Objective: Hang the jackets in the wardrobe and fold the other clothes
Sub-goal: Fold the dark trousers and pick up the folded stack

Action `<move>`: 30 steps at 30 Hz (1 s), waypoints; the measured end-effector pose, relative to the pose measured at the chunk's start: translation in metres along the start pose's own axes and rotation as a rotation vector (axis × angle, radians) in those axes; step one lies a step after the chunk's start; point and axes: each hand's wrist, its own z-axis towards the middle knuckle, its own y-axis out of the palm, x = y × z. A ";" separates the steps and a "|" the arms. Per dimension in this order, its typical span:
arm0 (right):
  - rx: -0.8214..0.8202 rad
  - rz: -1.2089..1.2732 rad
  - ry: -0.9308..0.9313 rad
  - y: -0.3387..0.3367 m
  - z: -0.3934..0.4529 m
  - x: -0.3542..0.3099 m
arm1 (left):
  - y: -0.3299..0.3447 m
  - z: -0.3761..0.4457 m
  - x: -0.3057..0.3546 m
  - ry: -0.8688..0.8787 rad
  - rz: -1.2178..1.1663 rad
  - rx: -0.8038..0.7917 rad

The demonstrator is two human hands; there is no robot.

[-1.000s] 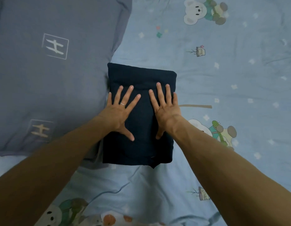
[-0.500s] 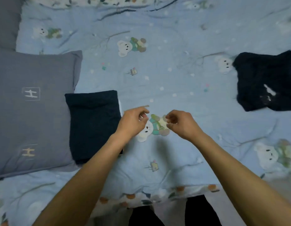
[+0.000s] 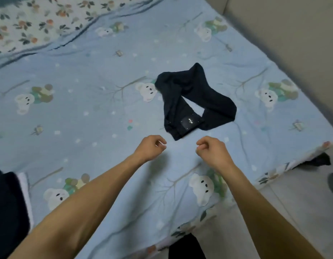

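Observation:
A crumpled dark navy garment [image 3: 191,101] with a dark label patch lies unfolded on the light blue bear-print bedsheet [image 3: 91,116], just beyond my hands. My left hand [image 3: 149,147] hovers over the sheet a little short of the garment's near corner, fingers loosely curled and holding nothing. My right hand [image 3: 211,150] hovers at the same height to the right, also loosely curled and empty. The folded dark garment [image 3: 7,208] shows only partly at the lower left edge.
A floral cover [image 3: 36,21] lies along the far left of the bed. A beige wall [image 3: 292,34] runs along the bed's right side. The bed's near edge drops to a pale floor [image 3: 302,202], where a dark item [image 3: 318,159] pokes out.
Both hands lifted off the folded dark garment and drew in, curling loosely. My view swung right, so the folded piece slid to the left edge and the crumpled garment is now in front.

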 end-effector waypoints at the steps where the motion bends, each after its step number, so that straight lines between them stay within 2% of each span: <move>1: -0.001 0.005 0.018 -0.010 0.014 0.017 | 0.019 0.024 0.014 -0.013 0.023 -0.010; 6: -0.021 0.073 0.043 -0.020 0.049 0.061 | 0.076 0.093 0.034 -0.074 0.201 0.057; 9: -0.024 0.118 0.055 -0.023 0.059 0.078 | 0.096 0.124 0.036 -0.177 0.260 0.080; 11: -0.033 0.133 0.059 -0.026 0.069 0.090 | 0.106 0.141 0.035 -0.186 0.279 0.123; 14: -0.034 0.140 0.054 -0.032 0.076 0.099 | 0.106 0.144 0.036 -0.146 0.087 0.296; 17: -0.009 0.141 0.045 -0.032 0.071 0.097 | 0.086 0.112 0.042 -0.085 -0.121 0.367; 21: 0.010 0.036 -0.101 -0.021 0.046 0.070 | 0.039 0.028 0.048 0.034 -0.129 0.365; 25: -0.163 -0.042 -0.259 0.005 -0.014 0.027 | 0.005 -0.075 0.038 0.007 -0.299 0.345; 27: -0.253 0.006 -0.267 0.020 -0.039 0.017 | -0.001 -0.106 0.035 -0.017 -0.399 0.355; 30: -0.371 0.044 -0.334 0.048 -0.089 -0.008 | -0.018 -0.167 0.015 0.027 -0.355 0.363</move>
